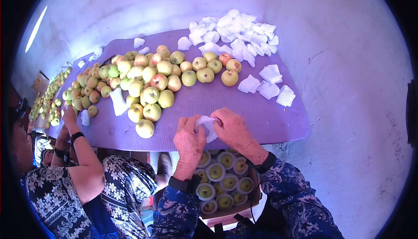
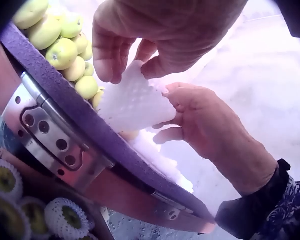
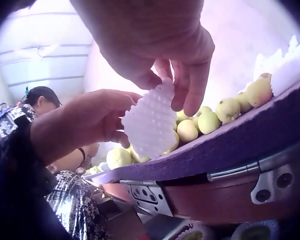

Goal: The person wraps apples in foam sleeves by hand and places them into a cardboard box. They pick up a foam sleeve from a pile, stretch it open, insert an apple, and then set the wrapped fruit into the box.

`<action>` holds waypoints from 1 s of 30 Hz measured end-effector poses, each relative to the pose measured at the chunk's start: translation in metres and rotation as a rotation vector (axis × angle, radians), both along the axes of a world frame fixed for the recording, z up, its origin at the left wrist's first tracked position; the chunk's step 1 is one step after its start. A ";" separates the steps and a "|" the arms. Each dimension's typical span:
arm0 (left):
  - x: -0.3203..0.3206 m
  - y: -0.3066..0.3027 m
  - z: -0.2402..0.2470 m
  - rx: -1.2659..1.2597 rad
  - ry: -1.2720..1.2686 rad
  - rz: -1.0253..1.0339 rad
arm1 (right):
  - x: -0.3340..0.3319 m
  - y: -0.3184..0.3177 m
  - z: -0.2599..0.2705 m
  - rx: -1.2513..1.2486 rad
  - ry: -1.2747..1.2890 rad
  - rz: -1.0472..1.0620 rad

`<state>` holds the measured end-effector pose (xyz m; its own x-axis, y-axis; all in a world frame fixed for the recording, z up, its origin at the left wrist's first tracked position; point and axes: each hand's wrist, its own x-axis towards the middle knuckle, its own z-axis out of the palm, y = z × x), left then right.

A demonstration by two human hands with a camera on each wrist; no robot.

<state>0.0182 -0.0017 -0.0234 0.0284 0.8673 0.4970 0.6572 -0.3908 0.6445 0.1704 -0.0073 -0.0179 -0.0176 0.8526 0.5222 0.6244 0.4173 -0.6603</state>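
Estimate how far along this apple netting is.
Partly done: netted apples sit in the box below the table. The left hand and right hand pinch a foam net, no apple visible inside. Apparently left: many bare apples on the table, near a pile of loose nets.

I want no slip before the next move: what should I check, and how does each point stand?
1. Net gripped: ok, left hand and right hand both pinch it.
2. Net's mouth open: cannot tell, fingers hide the upper edge.
3. Loose apple near: ok, one lies left of the left hand.
4. Spare nets at hand: ok, piled on the table's far side.
5. Room in box: cannot tell, partly hidden.
6. Other person's hand apart: ok, well left.
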 end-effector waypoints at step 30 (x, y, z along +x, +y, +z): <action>-0.028 0.006 0.007 -0.106 -0.122 -0.012 | 0.071 0.128 -0.006 -0.234 -0.185 -0.444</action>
